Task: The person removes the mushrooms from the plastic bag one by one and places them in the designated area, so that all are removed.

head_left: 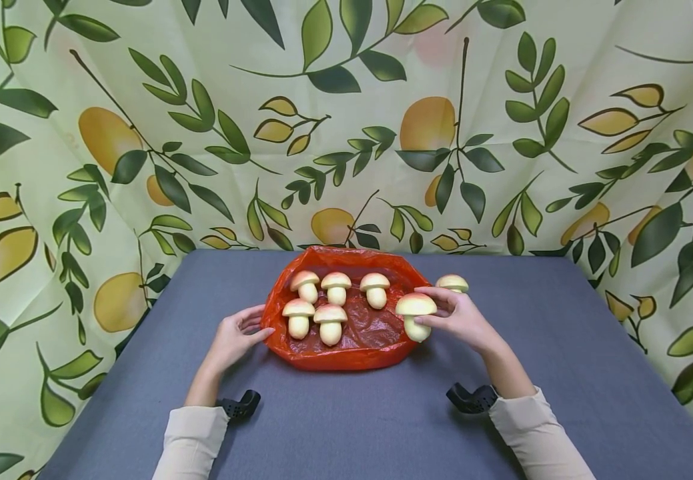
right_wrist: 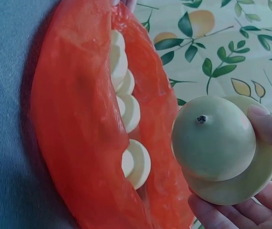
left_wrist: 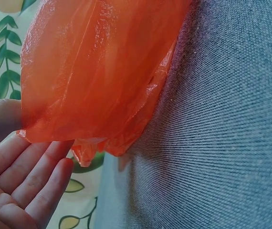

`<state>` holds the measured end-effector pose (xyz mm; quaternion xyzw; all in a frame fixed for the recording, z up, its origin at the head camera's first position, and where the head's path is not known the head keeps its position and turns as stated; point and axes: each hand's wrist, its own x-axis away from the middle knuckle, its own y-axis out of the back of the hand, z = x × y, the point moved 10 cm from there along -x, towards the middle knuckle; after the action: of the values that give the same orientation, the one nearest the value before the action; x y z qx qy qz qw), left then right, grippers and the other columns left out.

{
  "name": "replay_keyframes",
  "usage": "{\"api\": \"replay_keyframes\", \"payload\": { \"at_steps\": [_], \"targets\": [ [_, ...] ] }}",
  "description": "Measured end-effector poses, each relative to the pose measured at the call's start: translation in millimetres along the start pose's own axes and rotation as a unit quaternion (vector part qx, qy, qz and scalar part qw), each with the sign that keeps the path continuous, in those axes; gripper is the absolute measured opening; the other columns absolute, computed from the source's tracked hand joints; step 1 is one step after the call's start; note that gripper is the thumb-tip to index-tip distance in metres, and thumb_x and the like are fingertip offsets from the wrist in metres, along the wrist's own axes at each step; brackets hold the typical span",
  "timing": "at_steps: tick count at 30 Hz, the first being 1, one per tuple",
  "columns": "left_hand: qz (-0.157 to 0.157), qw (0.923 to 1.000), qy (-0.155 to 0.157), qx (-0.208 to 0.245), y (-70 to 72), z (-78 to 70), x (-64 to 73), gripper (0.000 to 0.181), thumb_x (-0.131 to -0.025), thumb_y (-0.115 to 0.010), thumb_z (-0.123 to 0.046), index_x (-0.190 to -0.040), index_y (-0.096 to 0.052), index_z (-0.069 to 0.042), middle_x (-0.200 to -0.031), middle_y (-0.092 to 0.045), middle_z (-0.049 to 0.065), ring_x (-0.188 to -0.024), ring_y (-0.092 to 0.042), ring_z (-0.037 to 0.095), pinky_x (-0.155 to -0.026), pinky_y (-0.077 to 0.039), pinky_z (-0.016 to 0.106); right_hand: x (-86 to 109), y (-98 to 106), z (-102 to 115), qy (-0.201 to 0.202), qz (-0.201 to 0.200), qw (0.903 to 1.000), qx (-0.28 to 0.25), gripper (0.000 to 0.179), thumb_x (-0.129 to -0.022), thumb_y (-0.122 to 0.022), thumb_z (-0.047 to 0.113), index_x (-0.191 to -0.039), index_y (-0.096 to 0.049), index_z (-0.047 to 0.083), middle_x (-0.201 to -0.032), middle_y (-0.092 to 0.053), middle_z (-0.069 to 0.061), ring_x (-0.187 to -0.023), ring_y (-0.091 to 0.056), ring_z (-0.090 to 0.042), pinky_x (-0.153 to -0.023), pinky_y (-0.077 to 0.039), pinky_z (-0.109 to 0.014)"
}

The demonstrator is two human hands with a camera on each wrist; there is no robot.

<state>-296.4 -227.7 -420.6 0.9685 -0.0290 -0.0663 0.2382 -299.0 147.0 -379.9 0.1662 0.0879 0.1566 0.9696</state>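
A red plastic bag lies with its mouth spread wide, and several toy mushrooms with pale stems and reddish-tinged caps lie inside. My left hand holds the bag's left edge, thumb at the rim; in the left wrist view the fingers pass partly behind the red plastic. Over the bag's right edge, my right hand grips another mushroom by its cap, stem downward. The right wrist view shows this mushroom close up, its rounded stem end with a small dark spot facing the camera.
One more mushroom stands on the grey-blue table beyond my right hand, right of the bag. A cloth printed with leaves and fruit hangs behind and along the sides. Black wrist mounts sit near both cuffs.
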Motion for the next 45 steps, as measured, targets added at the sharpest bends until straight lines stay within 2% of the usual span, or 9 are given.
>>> {"api": "replay_keyframes", "payload": {
  "at_steps": [5,12,18,22,25,28,36,40,45],
  "targets": [
    [0.000,1.0000,0.002,0.002,0.0,0.6,0.1,0.050,-0.083,-0.073,-0.004,-0.129,-0.055,0.009,-0.123,-0.063,0.029,-0.109,-0.065,0.035,-0.095,-0.057,0.034,4.4,8.4,-1.1,-0.002,-0.010,0.9999,0.007,0.054,-0.082,-0.074,0.005,-0.130,-0.053,-0.010,-0.128,-0.053,-0.029,-0.094,-0.060,0.010,-0.085,-0.051,-0.006],
    [0.006,1.0000,0.002,0.003,-0.6,-0.5,2.3,0.051,-0.084,-0.072,-0.006,-0.130,-0.054,0.009,-0.125,-0.062,0.030,-0.112,-0.063,0.039,-0.097,-0.055,0.041,9.1,14.6,-4.0,-0.010,-0.015,0.9998,0.003,0.055,-0.083,-0.073,0.005,-0.131,-0.051,-0.011,-0.134,-0.050,-0.031,-0.096,-0.058,0.014,-0.086,-0.050,-0.005],
    [0.005,1.0000,0.000,0.002,-0.5,-0.7,2.5,0.051,-0.084,-0.072,-0.006,-0.129,-0.054,0.009,-0.125,-0.062,0.030,-0.112,-0.063,0.039,-0.097,-0.055,0.040,11.6,20.0,-6.6,-0.017,-0.019,0.9997,-0.005,0.056,-0.083,-0.072,0.004,-0.132,-0.049,-0.012,-0.131,-0.052,-0.030,-0.094,-0.061,0.012,-0.082,-0.053,-0.008],
    [0.001,1.0000,0.000,0.002,-0.1,-0.2,1.4,0.051,-0.084,-0.073,-0.004,-0.129,-0.055,0.009,-0.124,-0.063,0.029,-0.111,-0.064,0.038,-0.096,-0.056,0.036,12.7,27.3,-7.8,-0.016,-0.028,0.9995,-0.001,0.056,-0.084,-0.072,0.005,-0.132,-0.050,-0.012,-0.121,-0.061,-0.004,-0.093,-0.062,0.011,-0.081,-0.054,-0.008],
    [0.002,1.0000,0.002,0.003,-0.3,-0.5,1.4,0.051,-0.084,-0.072,-0.005,-0.130,-0.054,0.009,-0.124,-0.063,0.029,-0.111,-0.064,0.038,-0.096,-0.056,0.036,13.3,32.2,-7.9,-0.009,-0.033,0.9994,0.006,0.055,-0.084,-0.072,0.007,-0.131,-0.051,-0.011,-0.112,-0.059,0.017,-0.094,-0.061,0.011,-0.083,-0.052,-0.006],
    [0.006,1.0000,0.003,0.004,-1.0,-1.4,2.0,0.051,-0.085,-0.072,-0.007,-0.130,-0.054,0.008,-0.125,-0.062,0.029,-0.112,-0.063,0.039,-0.097,-0.055,0.039,14.5,36.1,-10.1,-0.013,-0.035,0.9992,0.014,0.054,-0.085,-0.073,0.010,-0.132,-0.052,-0.008,-0.109,-0.057,0.026,-0.095,-0.060,0.012,-0.083,-0.051,-0.006],
    [0.006,0.9999,0.005,0.008,-1.5,-0.3,0.3,0.051,-0.084,-0.072,-0.005,-0.130,-0.054,0.009,-0.125,-0.062,0.029,-0.112,-0.063,0.039,-0.096,-0.056,0.037,19.8,45.8,-18.0,-0.042,-0.040,0.9971,0.050,0.053,-0.086,-0.073,0.017,-0.132,-0.055,0.000,-0.112,-0.059,0.019,-0.095,-0.059,0.010,-0.082,-0.051,-0.010],
    [0.004,0.9999,0.004,0.009,-1.3,0.3,-0.5,0.050,-0.084,-0.072,-0.004,-0.129,-0.054,0.009,-0.125,-0.062,0.029,-0.112,-0.063,0.039,-0.094,-0.057,0.032,22.9,50.3,-21.3,-0.053,-0.040,0.9960,0.059,0.053,-0.086,-0.072,0.018,-0.132,-0.054,0.000,-0.107,-0.059,0.021,-0.093,-0.059,0.008,-0.081,-0.051,-0.011],
    [0.007,0.9999,0.003,0.010,-1.5,-0.3,0.1,0.051,-0.084,-0.072,-0.005,-0.130,-0.054,0.009,-0.125,-0.062,0.029,-0.113,-0.063,0.040,-0.096,-0.056,0.037,25.6,57.5,-25.2,-0.058,-0.047,0.9958,0.052,0.055,-0.086,-0.072,0.015,-0.133,-0.052,-0.006,-0.104,-0.060,0.021,-0.090,-0.059,0.011,-0.079,-0.052,-0.009]
  ]
}}
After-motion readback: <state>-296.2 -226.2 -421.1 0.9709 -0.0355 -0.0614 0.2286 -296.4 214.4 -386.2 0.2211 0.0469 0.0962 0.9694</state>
